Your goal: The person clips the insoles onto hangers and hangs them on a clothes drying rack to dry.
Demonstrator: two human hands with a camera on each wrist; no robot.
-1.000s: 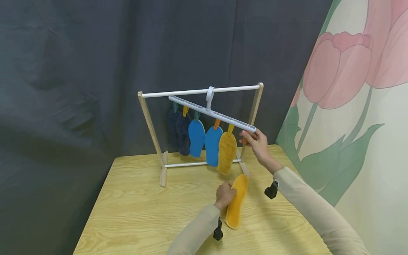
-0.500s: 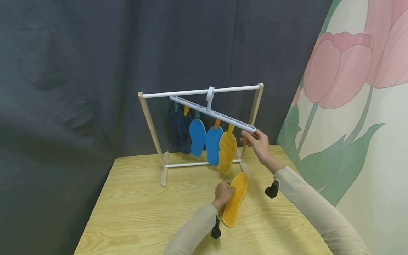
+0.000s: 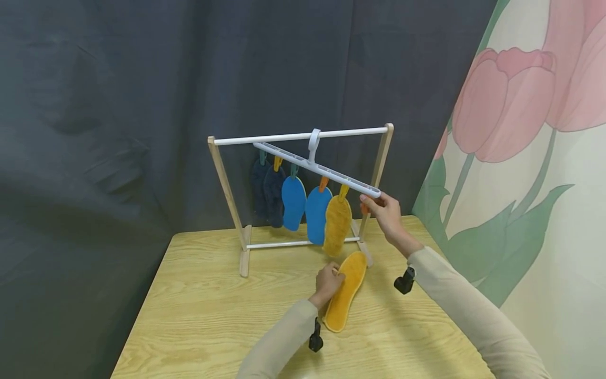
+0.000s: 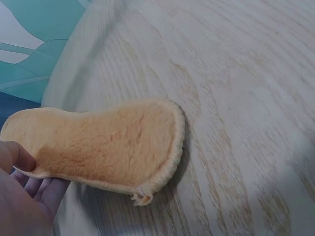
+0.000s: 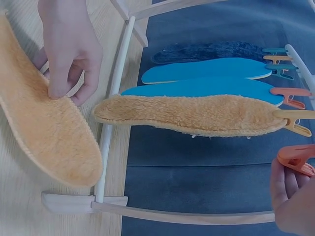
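A fuzzy yellow insole point(image 3: 347, 292) is pinched at its edge by my left hand point(image 3: 327, 284), low over the table in front of the rack. The left wrist view shows thumb on top and fingers beneath the insole. My right hand point(image 3: 389, 217) pinches an orange clothespin point(image 5: 297, 160) at the right end of the grey-white clip hanger point(image 3: 326, 171). No insole shows in that clothespin. Beside it, a yellow clothespin point(image 5: 295, 118) holds another yellow insole point(image 3: 337, 226). Farther along hang two blue insoles point(image 3: 319, 216) and two dark navy ones point(image 3: 273, 197).
The hanger hooks slantwise over the top bar point(image 3: 265, 138) of a small wooden rack, whose lower white bar point(image 3: 279, 245) runs near the table point(image 3: 199, 305). Behind stands a dark curtain point(image 3: 118, 131). A tulip-painted wall point(image 3: 511, 105) is at the right.
My left hand has moved slightly up and left with the yellow insole, whose lower end has swung left. The right hand stays on the clothespin.
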